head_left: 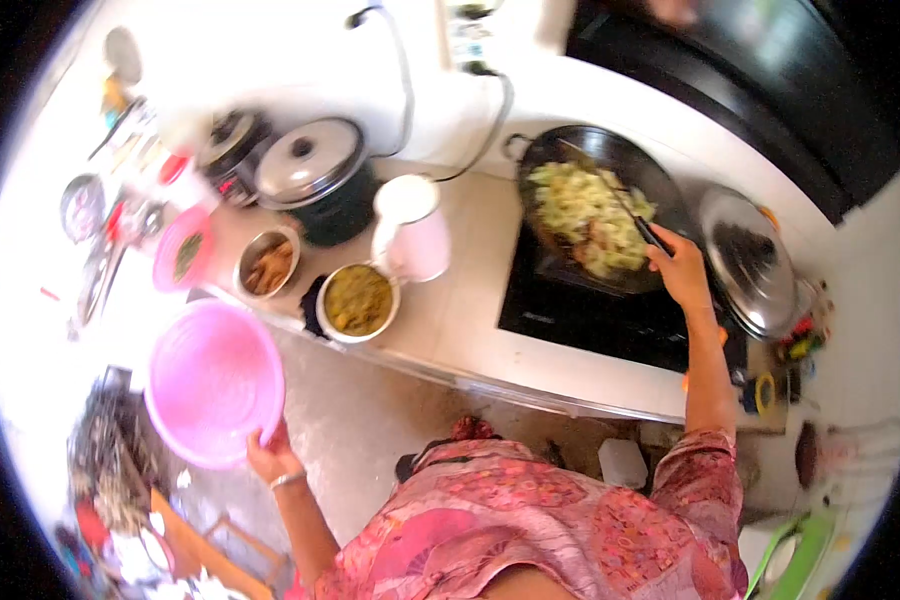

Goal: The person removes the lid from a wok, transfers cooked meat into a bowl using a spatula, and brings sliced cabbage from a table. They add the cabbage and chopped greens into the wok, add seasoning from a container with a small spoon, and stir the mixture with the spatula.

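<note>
My left hand (273,458) grips the rim of a pink plastic basin (215,375), held out over the floor left of the counter. No food shows inside the basin. My right hand (682,268) is closed around the black handle of a spatula (652,236). The spatula's far end reaches into a dark wok (672,200), where its tip is hard to make out. Chopped pale green vegetables (595,215) with some browned bits lie in the wok. Under the wok is a black cooktop (570,318).
A metal lid (755,270) leans right of the wok. Along the counter (465,300) stand a white pot of yellowish food (358,303), a steel bowl (267,263), a pink-white jug (420,235) and a lidded dark pot (320,195). A power cord (490,140) hangs behind.
</note>
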### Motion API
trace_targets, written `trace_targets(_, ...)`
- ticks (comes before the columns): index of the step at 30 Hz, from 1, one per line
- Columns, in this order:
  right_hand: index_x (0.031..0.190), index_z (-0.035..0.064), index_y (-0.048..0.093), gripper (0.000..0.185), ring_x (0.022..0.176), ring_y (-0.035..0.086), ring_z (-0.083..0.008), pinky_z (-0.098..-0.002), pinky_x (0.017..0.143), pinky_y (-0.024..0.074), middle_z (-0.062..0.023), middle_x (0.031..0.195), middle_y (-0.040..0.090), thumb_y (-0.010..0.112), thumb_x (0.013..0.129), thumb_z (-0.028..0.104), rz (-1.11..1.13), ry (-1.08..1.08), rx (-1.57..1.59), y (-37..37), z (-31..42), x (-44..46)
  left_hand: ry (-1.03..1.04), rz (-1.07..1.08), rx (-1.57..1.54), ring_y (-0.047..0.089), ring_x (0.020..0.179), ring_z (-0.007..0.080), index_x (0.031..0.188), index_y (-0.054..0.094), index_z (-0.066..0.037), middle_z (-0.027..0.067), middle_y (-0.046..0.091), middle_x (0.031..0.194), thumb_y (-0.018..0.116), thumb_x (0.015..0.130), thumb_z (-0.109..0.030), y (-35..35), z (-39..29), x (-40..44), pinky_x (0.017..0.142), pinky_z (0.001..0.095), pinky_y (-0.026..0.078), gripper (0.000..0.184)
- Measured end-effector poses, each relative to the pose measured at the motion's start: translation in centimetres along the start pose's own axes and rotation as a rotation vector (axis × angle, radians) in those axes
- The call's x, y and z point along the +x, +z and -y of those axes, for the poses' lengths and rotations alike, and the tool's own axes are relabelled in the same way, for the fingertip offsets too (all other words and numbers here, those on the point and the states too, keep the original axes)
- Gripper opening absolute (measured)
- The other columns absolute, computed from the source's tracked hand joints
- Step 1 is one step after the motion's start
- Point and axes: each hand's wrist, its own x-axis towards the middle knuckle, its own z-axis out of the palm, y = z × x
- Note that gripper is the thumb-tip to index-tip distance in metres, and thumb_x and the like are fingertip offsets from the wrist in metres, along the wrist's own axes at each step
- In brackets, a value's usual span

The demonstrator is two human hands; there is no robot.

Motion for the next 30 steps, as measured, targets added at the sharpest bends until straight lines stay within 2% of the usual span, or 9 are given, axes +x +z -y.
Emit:
trace_targets(3,0.130,0.0152,0.054,0.045,0.092,0.063,-0.0281,-0.0401,0.081,0.0487,-0.0146,0.113,0.062,0.063,0.086,0.015,0.076,-0.012,-0.318,2.8,1.6,-0.5,0.039,-0.069,-0.066,0.063,0.091,0.0323,0.109,0.050,0.008,0.0206,0.061,0.104,0.052,0.079,-0.006,-2.0,-0.2,2.7,0.080,0.0422,0.057,0.034)
trace_targets(4,0.130,0.0172,0.054,0.045,0.093,0.062,-0.0293,-0.0397,0.082,0.0483,-0.0151,0.110,0.063,0.063,0.086,0.012,0.106,-0.006,-0.347,2.6,2.1,-1.8,0.025,-0.077,-0.086,0.064,0.089,0.0314,0.108,0.050,0.005,0.0192,0.062,0.102,0.053,0.078,-0.008,-2.4,-0.5,3.2,0.080,0.0431,0.057,0.033)
trace_targets(5,0.129,0.0193,0.055,0.046,0.089,0.061,-0.0293,-0.0403,0.080,0.0473,-0.0142,0.100,0.063,0.063,0.085,0.009,-0.040,-0.322,-0.365,3.2,-1.8,-2.3,0.008,-0.127,-0.103,0.063,0.089,0.0311,0.107,0.050,0.004,0.0185,0.061,0.101,0.053,0.078,-0.009,-2.6,-0.8,3.6,0.081,0.0431,0.057,0.032)
trace_targets(8,0.129,0.0212,0.055,0.048,0.106,0.058,-0.0324,-0.0395,0.091,0.0459,-0.0169,0.120,0.058,0.064,0.084,0.007,0.081,-0.093,-0.466,-0.4,0.1,-5.2,-0.011,-0.218,-0.138,0.063,0.090,0.0335,0.108,0.048,0.005,0.0207,0.060,0.100,0.054,0.077,-0.008,-4.4,-1.5,5.8,0.083,0.0446,0.056,0.034)
trace_targets(13,0.128,0.0148,0.057,0.046,0.108,0.057,-0.0300,-0.0410,0.093,0.0435,-0.0135,0.122,0.059,0.058,0.083,0.003,-0.023,0.050,-0.289,-4.5,2.6,-9.4,-0.042,-0.288,-0.188,0.060,0.092,0.0384,0.108,0.044,0.006,0.0228,0.055,0.101,0.056,0.073,-0.002,-4.9,-2.2,11.3,0.086,0.0474,0.055,0.038)
trace_targets(20,0.132,0.0195,0.052,0.045,0.121,0.047,-0.0316,-0.0435,0.098,0.0406,-0.0109,0.135,0.050,0.060,0.089,0.019,-0.045,0.381,-0.443,7.1,5.8,-9.7,-0.202,-0.161,-0.287,0.062,0.088,0.0327,0.107,0.049,0.004,0.0185,0.059,0.101,0.056,0.075,-0.005,-2.7,-2.8,24.8,0.080,0.0455,0.057,0.034)
trace_targets(23,0.137,0.0243,0.045,0.049,0.127,0.042,-0.0330,-0.0477,0.103,0.0370,-0.0105,0.139,0.045,0.057,0.091,0.035,-0.100,0.456,-0.199,9.9,0.9,-8.4,-0.224,-0.156,-0.225,0.063,0.089,0.0321,0.106,0.051,0.002,0.0173,0.061,0.101,0.057,0.075,-0.004,-1.4,-3.9,29.8,0.081,0.0453,0.056,0.032)
trace_targets(27,0.143,0.0293,0.034,0.062,0.132,0.032,-0.0367,-0.0563,0.103,0.0326,-0.0098,0.147,0.032,0.048,0.089,0.057,-0.255,0.388,-0.333,11.6,3.2,-9.0,-0.243,-0.041,-0.112,0.064,0.087,0.0309,0.105,0.052,0.000,0.0159,0.061,0.102,0.059,0.076,-0.006,1.6,-5.8,35.9,0.079,0.0441,0.058,0.030)
trace_targets(30,0.143,0.0307,0.033,0.060,0.132,0.033,-0.0368,-0.0564,0.104,0.0317,-0.0103,0.147,0.031,0.048,0.090,0.055,-0.538,0.325,-0.677,13.6,4.6,-10.1,-0.259,0.063,-0.067,0.065,0.083,0.0279,0.102,0.053,-0.002,0.0137,0.063,0.100,0.059,0.077,-0.007,4.2,-6.0,40.3,0.074,0.0420,0.059,0.027)
